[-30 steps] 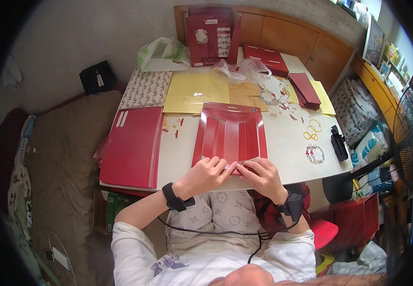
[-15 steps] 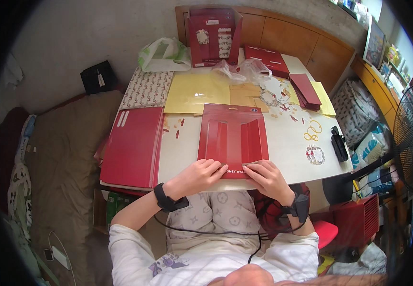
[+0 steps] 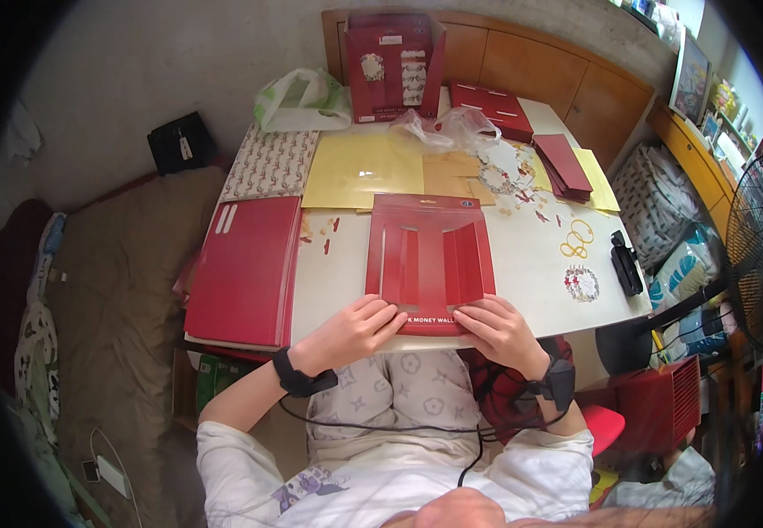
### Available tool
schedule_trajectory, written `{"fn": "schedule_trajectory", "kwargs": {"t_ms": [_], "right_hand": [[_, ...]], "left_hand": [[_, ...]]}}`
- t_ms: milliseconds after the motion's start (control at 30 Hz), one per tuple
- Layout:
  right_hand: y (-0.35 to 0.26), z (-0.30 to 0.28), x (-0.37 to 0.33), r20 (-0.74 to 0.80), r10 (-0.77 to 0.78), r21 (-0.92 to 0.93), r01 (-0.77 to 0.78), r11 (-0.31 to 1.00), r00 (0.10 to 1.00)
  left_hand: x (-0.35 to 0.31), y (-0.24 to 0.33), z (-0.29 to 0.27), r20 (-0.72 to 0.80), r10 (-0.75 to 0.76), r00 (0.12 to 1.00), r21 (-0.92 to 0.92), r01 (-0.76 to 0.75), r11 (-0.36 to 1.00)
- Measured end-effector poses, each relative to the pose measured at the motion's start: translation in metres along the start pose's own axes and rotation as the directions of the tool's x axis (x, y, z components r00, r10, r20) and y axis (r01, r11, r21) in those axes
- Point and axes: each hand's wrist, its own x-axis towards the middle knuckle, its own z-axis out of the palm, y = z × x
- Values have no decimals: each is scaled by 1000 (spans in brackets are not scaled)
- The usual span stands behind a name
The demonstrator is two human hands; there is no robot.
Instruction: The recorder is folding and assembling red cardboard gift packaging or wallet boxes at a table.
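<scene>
Directly in front of me, a red cardboard package (image 3: 426,264) with cut-out windows lies at the table's near edge. Its hanging tab points away from me. My left hand (image 3: 368,324) grips the near left corner, fingers bent over the cardboard. At the near right corner, my right hand (image 3: 498,328) holds the same package with its fingers close together. Both thumbs are mostly hidden. Pale printed lettering shows on the strip between my hands.
Left are stacked red cardboard sheets (image 3: 242,277) and a patterned sheet (image 3: 271,165). Yellow sheets (image 3: 364,172), plastic bags (image 3: 302,101) and a red display box (image 3: 395,70) stand farther back. Yellow rings (image 3: 577,239), a wreath-shaped cut-out (image 3: 581,283) and a black object (image 3: 626,264) lie right.
My hands have spread slightly apart along the package's near edge, uncovering more of the lettering. The package has shifted a little toward me.
</scene>
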Motion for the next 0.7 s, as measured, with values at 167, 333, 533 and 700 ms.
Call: {"fn": "schedule_trajectory", "kwargs": {"t_ms": [167,333,533,700], "right_hand": [[4,-8,-7,14,48,9,-48,999,999],[6,-11,-10,9,62,68,-62,996,998],[9,-4,-12,-43,18,-43,-20,999,999],[9,-5,-11,-109,38,-34,-42,999,993]], "left_hand": [[-18,-5,-4,-66,-101,993,-48,97,994],[-23,-10,-4,-64,-111,992,-89,105,991],[-21,-15,-4,-114,-107,988,-135,91,987],[-13,-18,-10,-152,-109,982,-158,84,984]]}}
